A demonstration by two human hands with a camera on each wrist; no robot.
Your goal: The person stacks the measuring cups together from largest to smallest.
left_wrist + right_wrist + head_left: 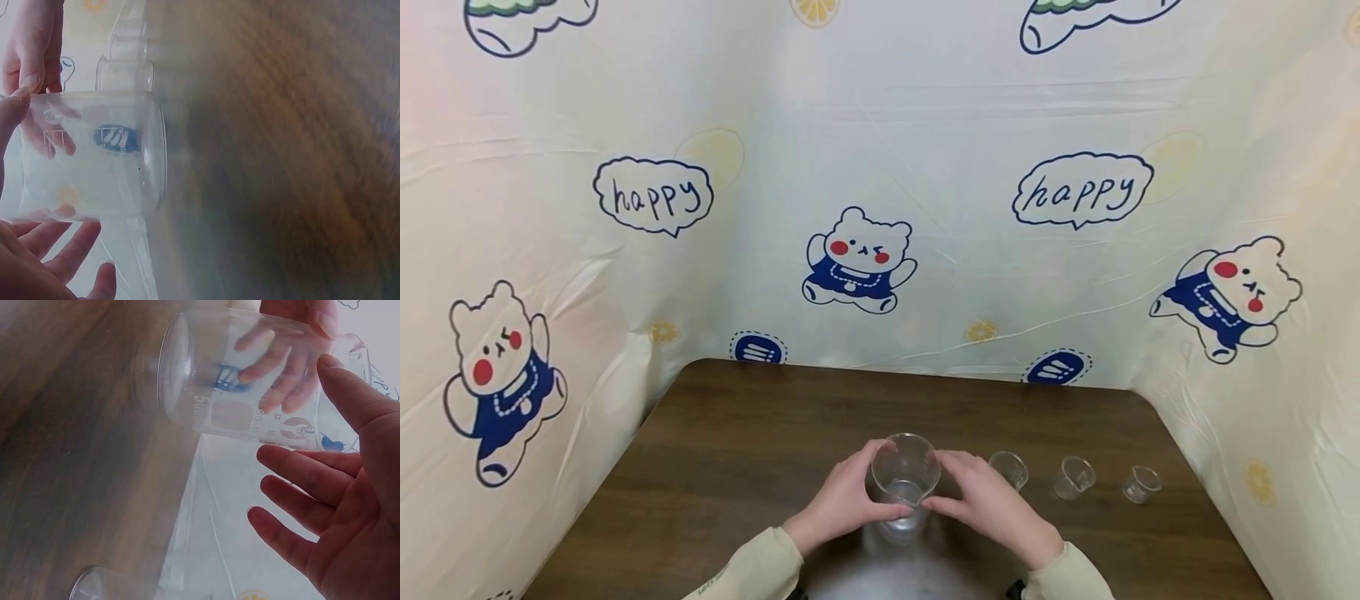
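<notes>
A large clear glass beaker [906,475] with a pouring spout stands upright between both hands near the front of the table. My left hand [842,498] holds its left side, thumb toward me and fingers on the far side. On the opposite side my right hand [988,498] grips it near the rim with thumb and forefinger; in the right wrist view its other fingers [300,503] are spread. White printing marks the beaker [244,387] in that view. Whether its base touches the table cannot be told.
To the right, a row of smaller glass beakers stands on the dark wooden table [760,433]: one [1009,468] partly behind my right hand, a smaller one [1075,479], and the smallest [1141,485] farthest right. Printed cloth [865,125] surrounds the table's back and sides.
</notes>
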